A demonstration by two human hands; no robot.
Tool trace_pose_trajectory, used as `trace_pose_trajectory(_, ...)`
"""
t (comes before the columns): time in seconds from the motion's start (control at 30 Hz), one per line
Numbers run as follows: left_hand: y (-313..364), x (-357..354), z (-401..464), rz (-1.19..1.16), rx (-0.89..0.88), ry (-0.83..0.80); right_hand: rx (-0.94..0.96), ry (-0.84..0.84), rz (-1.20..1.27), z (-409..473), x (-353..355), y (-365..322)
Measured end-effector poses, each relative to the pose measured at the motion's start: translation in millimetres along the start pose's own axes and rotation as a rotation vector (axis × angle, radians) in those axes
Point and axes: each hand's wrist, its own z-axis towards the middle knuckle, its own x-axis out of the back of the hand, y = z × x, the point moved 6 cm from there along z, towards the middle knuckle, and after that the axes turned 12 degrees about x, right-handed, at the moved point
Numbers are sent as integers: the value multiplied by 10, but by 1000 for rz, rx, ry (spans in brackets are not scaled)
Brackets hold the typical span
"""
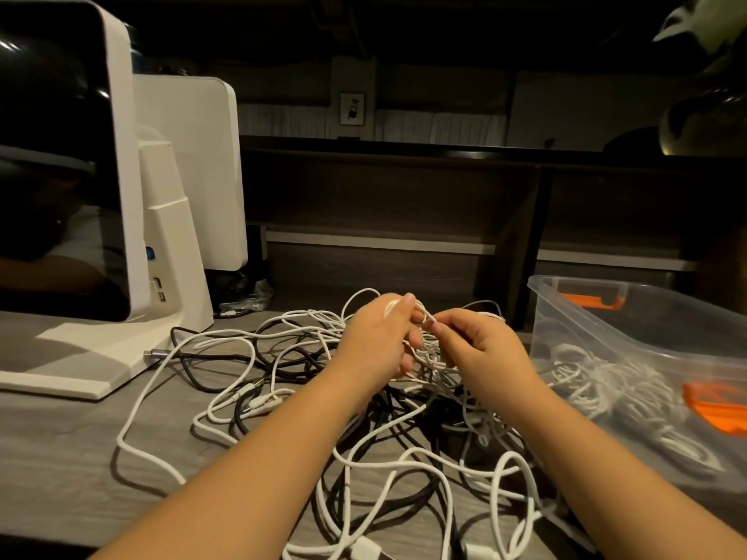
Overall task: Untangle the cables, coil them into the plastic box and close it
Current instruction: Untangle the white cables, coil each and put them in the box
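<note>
Both hands, left hand and right hand, pinch one thin white cable between their fingers above the tangle on the bench, the open plastic box lying nearer the right hand.

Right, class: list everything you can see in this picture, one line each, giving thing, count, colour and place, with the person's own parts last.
white cables: several, white, tangled on the desk in front of the person
black cables: a few, black, mixed into the same tangle
coiled cables: a few, pale, inside the box
box: one, clear plastic with orange clips, open, right on the desk
screens: two, white, left on the desk
desk: one, grey wood grain
left hand: one, grip on a thin white cable above the tangle
right hand: one, grip pinching the same cable
</note>
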Motion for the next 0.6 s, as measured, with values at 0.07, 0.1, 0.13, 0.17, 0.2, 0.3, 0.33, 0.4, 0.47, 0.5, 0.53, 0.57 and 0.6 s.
trace_pose_trajectory(0.07, 37, 106, 13, -42, -70, 152, -25, 4, -49, 5, 13, 21)
trace_pose_trajectory(0.1, 56, 169, 16, -94, -91, 213, -35, 10, -56, 5, 31, 27)
trace_pose_trajectory(0.13, 71, 232, 22, -158, -102, 261, -40, 8, -58, 7, 46, 32)
trace_pose_trajectory(0.17, 80, 284, 26, -229, -98, 293, -39, -8, -64, 9, 45, 29)
trace_pose_trajectory(0.2, 76, 313, 31, -307, -79, 303, -31, -33, -78, 10, 28, 22)
trace_pose_trajectory(0.3, 47, 281, 30, -614, 14, 207, 10, -96, -153, 7, -50, -39)
trace_pose_trajectory(0.33, 46, 262, 22, -713, 36, 156, 20, -115, -166, 6, -78, -65)
trace_pose_trajectory(0.4, 62, 217, 3, -848, 66, 69, 38, -189, -189, -14, -125, -115)
trace_pose_trajectory(0.47, 84, 197, -12, -916, 82, 22, 73, -299, -248, -35, -192, -173)
trace_pose_trajectory(0.5, 89, 197, -23, -925, 86, 13, 93, -348, -276, -46, -235, -204)
trace_pose_trajectory(0.53, 94, 192, -29, -924, 92, 9, 106, -387, -298, -54, -267, -229)
trace_pose_trajectory(0.57, 90, 195, -32, -922, 100, 11, 111, -415, -304, -60, -291, -247)
trace_pose_trajectory(0.6, 78, 197, -29, -925, 109, 15, 113, -434, -304, -65, -307, -255)
